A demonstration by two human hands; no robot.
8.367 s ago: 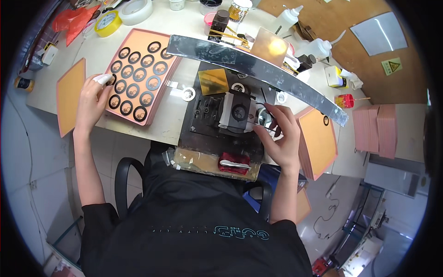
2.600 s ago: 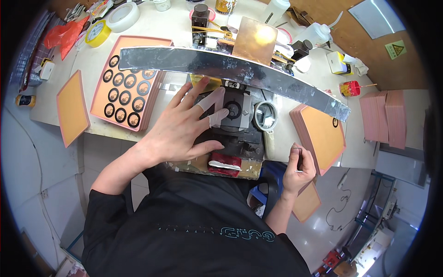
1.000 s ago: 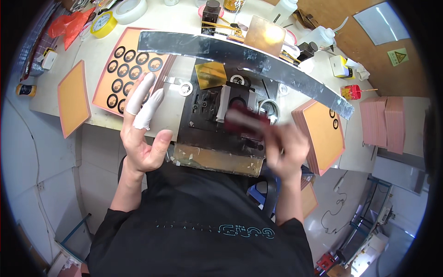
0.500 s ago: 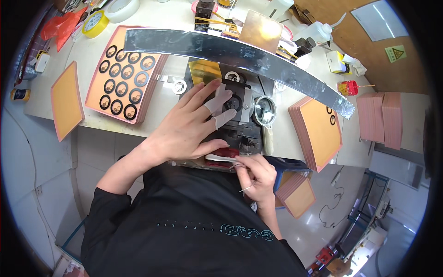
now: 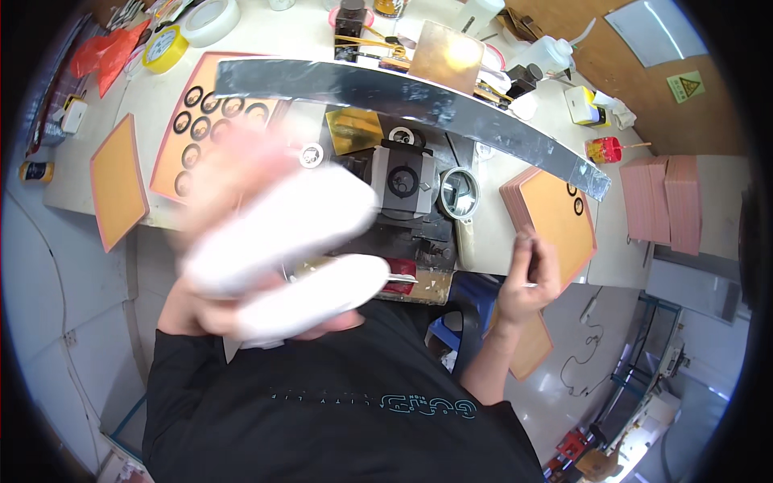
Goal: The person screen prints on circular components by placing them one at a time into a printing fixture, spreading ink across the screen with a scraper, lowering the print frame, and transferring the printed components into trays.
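My left hand [image 5: 241, 173] is raised over the left of the bench, heavily blurred. Two large white shapes on it look like the white finger covers [image 5: 290, 221] worn on two of its fingers. Whether it holds anything is hidden by the blur. My right hand [image 5: 527, 282] is off to the right, beside the orange tray stack [image 5: 555, 213], fingertips pinched together; anything in them is too small to name. Between the hands stands a dark fixture [image 5: 382, 201] with a black ring [image 5: 403, 182] on its plate. A thin white strip [image 5: 403, 278] lies at its red front part.
A long dark curved bar [image 5: 378, 84] spans above the fixture. A magnifier [image 5: 460, 193] stands right of it. Black rings [image 5: 193, 97] fill an orange tray [image 5: 165, 181] at left. Bottles [image 5: 551, 56], tape rolls [image 5: 165, 48] and a red jar [image 5: 604, 150] sit farther back.
My left hand has lifted off the fixture and swung up and left, uncovering the black ring. My right hand has left the white strip and moved right, toward the tray stack.
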